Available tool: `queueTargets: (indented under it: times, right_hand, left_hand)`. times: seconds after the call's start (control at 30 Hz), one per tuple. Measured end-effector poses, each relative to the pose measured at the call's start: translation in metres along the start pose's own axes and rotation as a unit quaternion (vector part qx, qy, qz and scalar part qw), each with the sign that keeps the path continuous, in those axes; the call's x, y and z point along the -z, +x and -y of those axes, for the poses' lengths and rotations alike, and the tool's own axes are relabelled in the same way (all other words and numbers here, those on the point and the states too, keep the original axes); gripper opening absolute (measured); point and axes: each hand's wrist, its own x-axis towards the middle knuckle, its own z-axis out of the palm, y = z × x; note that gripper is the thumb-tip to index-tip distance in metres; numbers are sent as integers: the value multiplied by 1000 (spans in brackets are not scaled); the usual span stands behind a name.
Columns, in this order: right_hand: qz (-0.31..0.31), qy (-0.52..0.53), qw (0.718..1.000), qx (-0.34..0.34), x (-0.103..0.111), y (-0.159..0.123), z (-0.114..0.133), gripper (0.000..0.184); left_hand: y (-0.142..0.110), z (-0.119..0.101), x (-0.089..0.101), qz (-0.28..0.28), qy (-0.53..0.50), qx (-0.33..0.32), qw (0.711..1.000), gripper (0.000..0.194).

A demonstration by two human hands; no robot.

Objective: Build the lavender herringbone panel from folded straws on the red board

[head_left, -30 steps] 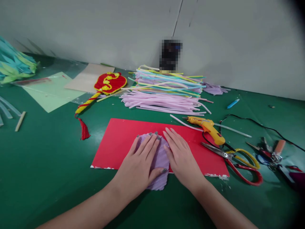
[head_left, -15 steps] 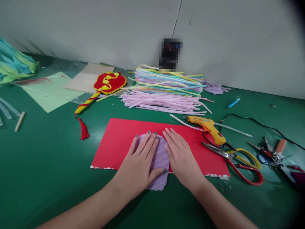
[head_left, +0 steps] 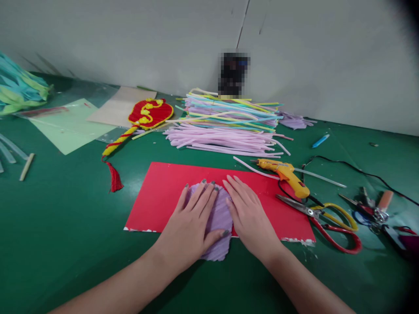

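A lilac piece of ridged pipe-cleaner work [head_left: 218, 224] lies partly on a red sheet of card [head_left: 153, 192] and overhangs its near edge. Flat across the left part of the lilac piece rests my left hand [head_left: 193, 218], fingers stretched forward and thumb out to the right. My right hand [head_left: 249, 213] lies extended on the card, its fingertips along the lilac piece's right edge. Neither hand is closed round anything. The hands cover much of the lilac piece's sides.
Bundled pipe cleaners [head_left: 222, 139] lie behind the card. To the right are a yellow glue gun [head_left: 284, 172], open scissors [head_left: 327, 218] overlapping the card, and keys [head_left: 379, 213]. A red and yellow fan [head_left: 150, 114] with a tassel sits at back left, before green paper [head_left: 72, 126].
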Motion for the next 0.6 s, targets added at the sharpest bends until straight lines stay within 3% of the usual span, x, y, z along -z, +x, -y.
queueTargets:
  times: [0.6]
  right_hand:
    - [-53,49,997,1,5,-1,-1,35]
  left_hand:
    - [0,2,1,-4,11,-25,1000,75]
